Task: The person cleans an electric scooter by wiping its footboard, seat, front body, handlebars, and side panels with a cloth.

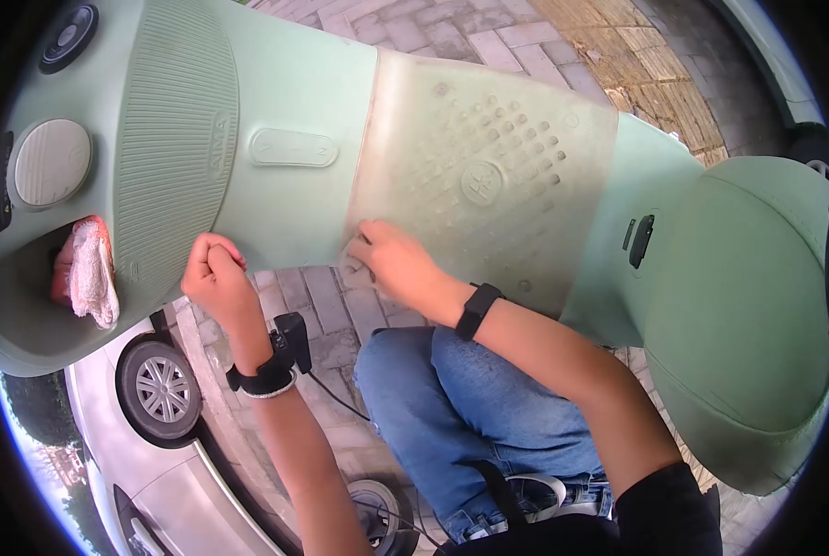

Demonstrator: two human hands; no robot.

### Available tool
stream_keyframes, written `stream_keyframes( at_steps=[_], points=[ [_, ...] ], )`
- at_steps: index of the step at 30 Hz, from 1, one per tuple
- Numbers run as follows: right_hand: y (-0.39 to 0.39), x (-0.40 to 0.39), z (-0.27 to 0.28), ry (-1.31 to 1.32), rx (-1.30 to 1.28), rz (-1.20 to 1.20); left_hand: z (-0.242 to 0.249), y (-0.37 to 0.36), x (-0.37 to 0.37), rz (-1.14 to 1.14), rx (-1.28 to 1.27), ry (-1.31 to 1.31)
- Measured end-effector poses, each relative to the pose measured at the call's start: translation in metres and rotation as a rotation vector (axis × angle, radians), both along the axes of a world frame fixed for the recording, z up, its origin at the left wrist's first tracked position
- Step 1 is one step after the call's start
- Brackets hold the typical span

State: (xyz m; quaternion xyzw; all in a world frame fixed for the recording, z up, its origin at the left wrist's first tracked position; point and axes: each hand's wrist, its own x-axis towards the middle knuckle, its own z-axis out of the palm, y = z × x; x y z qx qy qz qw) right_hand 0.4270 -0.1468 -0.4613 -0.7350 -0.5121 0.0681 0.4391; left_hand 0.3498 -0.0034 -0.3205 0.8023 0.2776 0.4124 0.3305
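Note:
A pale green scooter point(289, 204) lies across the view, with a clear, slightly yellowed floor mat point(405, 111) over its ribbed footboard. My right hand point(398, 264) is at the mat's near left corner. Its fingers are bent and pinch the translucent edge there, which looks curled up. My left hand point(218, 278) is closed in a loose fist beside the ribbed front panel point(169, 139). Nothing sticks out of that fist, though its palm side is hidden. Black bands circle both wrists, and a small black device point(291, 338) with a cable sits at the left one.
A pink and white cloth point(93, 273) is stuffed in the scooter's open front pocket. The green seat point(739, 306) rises at the right. A silver car point(136, 435) stands at lower left on the paving point(317, 310). My jeans-clad knees point(470, 389) are close below the footboard.

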Motion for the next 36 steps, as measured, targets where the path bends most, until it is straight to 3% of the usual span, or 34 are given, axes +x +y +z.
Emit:
stream_keyframes(
  at_steps=[1, 3, 4, 6, 8, 13, 14, 16, 17, 19, 23, 25, 28, 29, 31, 35, 36],
  points=[
    [0.006, 0.02, 0.033, 0.097, 0.167, -0.168, 0.007, 0.001, -0.005, 0.014, 0.106, 0.089],
    [0.024, 0.049, 0.074, -0.059, 0.449, -0.39, 0.009, 0.003, -0.012, -0.007, 0.174, 0.17],
    [0.036, 0.048, 0.075, -0.051, 0.455, -0.391, 0.01, 0.005, -0.012, -0.038, 0.233, 0.235],
    [0.063, 0.046, 0.071, -0.325, 0.508, -0.13, 0.006, 0.009, -0.011, -0.076, 0.256, 0.233],
    [0.072, 0.041, 0.049, -0.444, 0.495, -0.139, 0.001, 0.015, -0.009, -0.094, 0.241, 0.303],
    [0.039, 0.057, 0.009, -0.42, 0.066, -0.053, 0.0, 0.015, -0.01, -0.083, 0.254, 0.298],
    [0.042, 0.059, 0.01, -0.435, 0.07, -0.047, 0.0, 0.015, -0.01, -0.103, 0.231, 0.308],
    [0.047, 0.056, 0.044, -0.106, 0.099, -0.122, 0.001, 0.015, -0.011, -0.123, 0.217, 0.316],
    [0.052, 0.052, 0.062, -0.115, 0.107, -0.124, 0.0, 0.015, -0.011, -0.121, 0.177, 0.308],
    [0.061, 0.041, 0.093, -0.092, 0.572, -0.081, -0.001, 0.016, -0.011, -0.129, 0.157, 0.294],
    [0.066, 0.04, 0.053, -0.239, 0.5, -0.012, -0.005, 0.019, -0.014, -0.139, 0.182, 0.276],
    [0.044, 0.047, 0.011, -0.078, 0.115, -0.081, -0.003, 0.018, -0.017, -0.125, 0.138, 0.294],
    [0.035, 0.057, 0.035, 0.043, 0.01, -0.07, 0.0, 0.015, -0.017, -0.114, 0.136, 0.306],
    [0.036, 0.055, 0.045, 0.04, 0.012, -0.077, -0.002, 0.015, -0.02, -0.12, 0.14, 0.302],
    [0.049, 0.045, 0.094, 0.145, 0.474, -0.13, -0.005, 0.021, -0.019, -0.123, 0.045, 0.238],
    [0.069, 0.03, 0.081, -0.014, 0.552, -0.071, -0.001, 0.018, -0.02, -0.111, 0.082, 0.233],
    [0.06, 0.032, 0.058, 0.008, 0.391, -0.101, 0.003, 0.017, -0.021, -0.102, 0.067, 0.25]
  ],
)
